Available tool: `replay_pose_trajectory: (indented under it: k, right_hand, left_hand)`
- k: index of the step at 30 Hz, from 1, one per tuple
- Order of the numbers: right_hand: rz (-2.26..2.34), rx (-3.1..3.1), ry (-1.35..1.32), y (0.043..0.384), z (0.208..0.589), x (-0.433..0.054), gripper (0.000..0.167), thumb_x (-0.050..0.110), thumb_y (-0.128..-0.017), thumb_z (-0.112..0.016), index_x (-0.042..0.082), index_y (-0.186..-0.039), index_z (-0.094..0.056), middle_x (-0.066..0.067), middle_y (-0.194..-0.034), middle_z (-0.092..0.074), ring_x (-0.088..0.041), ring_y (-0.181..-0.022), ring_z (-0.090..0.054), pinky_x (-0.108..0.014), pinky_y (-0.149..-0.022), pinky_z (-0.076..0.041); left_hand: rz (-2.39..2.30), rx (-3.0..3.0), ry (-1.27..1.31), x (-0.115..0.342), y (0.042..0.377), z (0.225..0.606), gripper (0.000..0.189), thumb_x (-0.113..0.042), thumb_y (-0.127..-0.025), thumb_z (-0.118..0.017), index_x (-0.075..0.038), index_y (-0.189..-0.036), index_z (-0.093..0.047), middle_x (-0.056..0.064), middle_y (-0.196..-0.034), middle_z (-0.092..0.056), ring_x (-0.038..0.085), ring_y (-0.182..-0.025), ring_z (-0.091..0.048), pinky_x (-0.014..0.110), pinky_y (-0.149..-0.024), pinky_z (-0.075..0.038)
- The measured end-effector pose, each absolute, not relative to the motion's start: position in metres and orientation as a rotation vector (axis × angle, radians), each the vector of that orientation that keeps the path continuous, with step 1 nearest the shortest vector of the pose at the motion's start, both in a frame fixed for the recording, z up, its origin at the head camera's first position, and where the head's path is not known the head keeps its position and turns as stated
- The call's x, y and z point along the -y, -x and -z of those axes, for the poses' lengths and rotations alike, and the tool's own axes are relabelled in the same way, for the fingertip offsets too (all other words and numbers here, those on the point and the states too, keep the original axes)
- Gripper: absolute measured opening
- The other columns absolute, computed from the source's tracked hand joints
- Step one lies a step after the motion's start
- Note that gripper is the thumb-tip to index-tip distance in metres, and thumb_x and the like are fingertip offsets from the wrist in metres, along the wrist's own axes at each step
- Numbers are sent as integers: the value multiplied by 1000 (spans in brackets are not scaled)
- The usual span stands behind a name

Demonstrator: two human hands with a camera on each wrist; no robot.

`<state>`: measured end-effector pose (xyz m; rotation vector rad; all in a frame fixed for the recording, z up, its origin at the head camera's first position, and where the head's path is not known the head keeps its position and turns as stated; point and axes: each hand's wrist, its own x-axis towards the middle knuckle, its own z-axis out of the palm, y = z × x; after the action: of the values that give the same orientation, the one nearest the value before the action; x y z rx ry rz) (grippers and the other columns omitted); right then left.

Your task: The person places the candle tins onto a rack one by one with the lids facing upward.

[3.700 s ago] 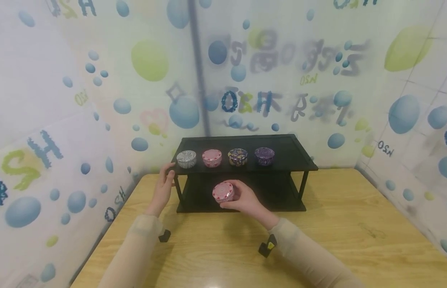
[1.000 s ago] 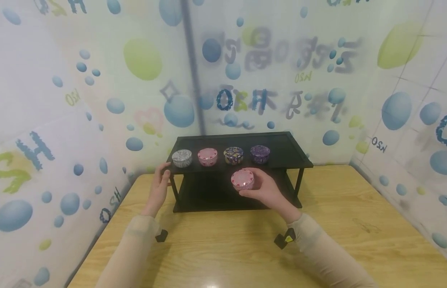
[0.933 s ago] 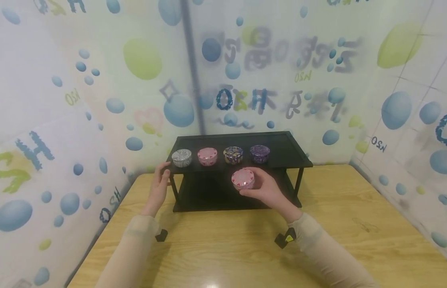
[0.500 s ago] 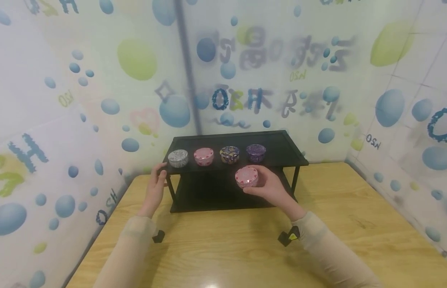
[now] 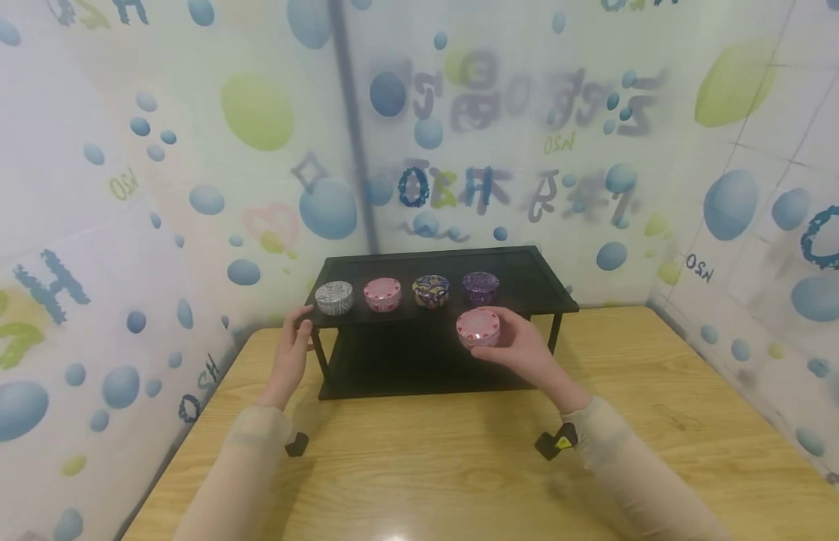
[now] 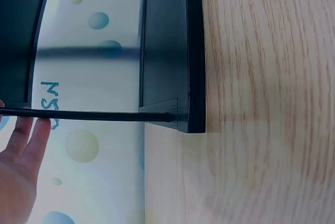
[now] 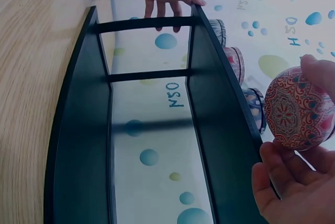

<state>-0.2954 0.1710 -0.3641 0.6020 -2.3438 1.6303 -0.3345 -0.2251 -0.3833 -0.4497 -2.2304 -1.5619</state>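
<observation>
My right hand [image 5: 523, 347] grips a small round pink tin [image 5: 478, 329] with red marks around its lid, thumb and fingers on its side. In the right wrist view the tin [image 7: 296, 110] shows a red, white and blue patterned underside. It is in front of the right part of the black two-tier shelf [image 5: 527, 263], level with the top board's front edge. My left hand [image 5: 291, 357] holds the shelf's left front corner; in the left wrist view fingers [image 6: 34, 145] lie against the post. On the top board stand silver [image 5: 334, 298], pink [image 5: 382, 294], multicoloured [image 5: 430, 291] and purple [image 5: 481, 288] tins.
The shelf stands on a wooden table [image 5: 419, 466], its lower board [image 5: 399, 368] beneath the top one. Fabric walls [image 5: 561, 173] printed with blue and green dots enclose the table at the back and both sides.
My right hand has carried the pink tin rightward and up, from low before the shelf's middle to just below the purple tin. The left hand has stayed at the corner; the head view shifted slightly.
</observation>
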Motion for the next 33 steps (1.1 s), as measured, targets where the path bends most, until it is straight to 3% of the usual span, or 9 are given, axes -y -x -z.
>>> replay_pose_trajectory:
  k: [4, 16, 23, 29, 33]
  right_hand:
    - [-1616, 2347, -602, 294, 361, -178, 64, 15, -73, -87, 6, -129, -57, -13, -116, -64, -26, -98, -63, -32, -82, -55]
    - [-1551, 2344, -546, 295, 354, -197, 65, 14, -73, -87, 4, -129, -56, -13, -117, -63, -25, -97, -63, -25, -81, -53]
    - [-1616, 2281, -572, 295, 345, -206, 65, 1, -74, -83, -2, -131, -52, -18, -124, -58, -21, -109, -57, -22, -91, -48]
    - [-1569, 2317, -517, 296, 334, -216, 65, 3, -75, -82, -3, -132, -51, -19, -124, -58, -27, -110, -57, -19, -88, -48]
    - [-1584, 2355, -484, 298, 329, -222, 67, 5, -77, -81, -3, -134, -48, -20, -125, -56, -29, -111, -56, -18, -86, -49]
  left_hand:
    - [1553, 2239, 437, 225, 336, 383, 40, -19, -107, -35, -1, -142, -32, 22, -154, -23, 38, -122, -43, 57, -88, -45]
    - [1581, 2239, 458, 228, 337, 383, 42, -21, -107, -35, -1, -143, -31, 23, -154, -21, 41, -124, -40, 63, -91, -42]
    - [1542, 2261, 418, 228, 337, 383, 42, -24, -107, -34, -3, -144, -31, 21, -154, -23, 40, -126, -40, 54, -90, -45]
    - [1567, 2239, 445, 226, 337, 382, 42, -23, -107, -36, -1, -143, -31, 23, -153, -24, 48, -124, -40, 64, -91, -42]
    - [1569, 2240, 439, 225, 336, 381, 42, -22, -107, -36, -1, -142, -32, 24, -153, -24, 48, -123, -41, 65, -91, -42]
